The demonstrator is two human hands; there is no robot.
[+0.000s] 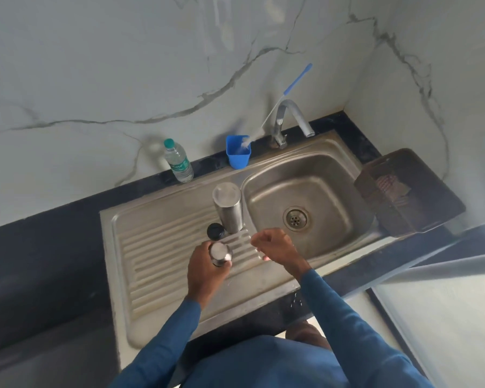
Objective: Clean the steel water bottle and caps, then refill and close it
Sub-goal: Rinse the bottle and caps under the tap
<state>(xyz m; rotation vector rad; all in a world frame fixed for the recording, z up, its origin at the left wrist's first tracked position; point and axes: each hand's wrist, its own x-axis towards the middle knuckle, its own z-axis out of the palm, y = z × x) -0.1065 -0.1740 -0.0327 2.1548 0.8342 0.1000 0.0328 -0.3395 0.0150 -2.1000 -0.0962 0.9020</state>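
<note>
The steel water bottle (228, 206) stands upside down on the ribbed drainboard (163, 256), just left of the sink basin. A small black cap (215, 230) sits on the drainboard at the bottle's foot. My left hand (205, 271) grips a steel cap (219, 252) with a black lower edge, its shiny top facing up. My right hand (276, 247) hovers over the basin's near-left corner with fingers loosely curled, holding nothing that I can make out.
A steel sink basin (333, 191) with a drain lies right of the drainboard, the tap (291, 119) behind it. A blue cup (238, 154) holds a blue-handled bottle brush (294, 85). A plastic water bottle (178, 161) stands by the wall. A dark board (409, 191) lies at right.
</note>
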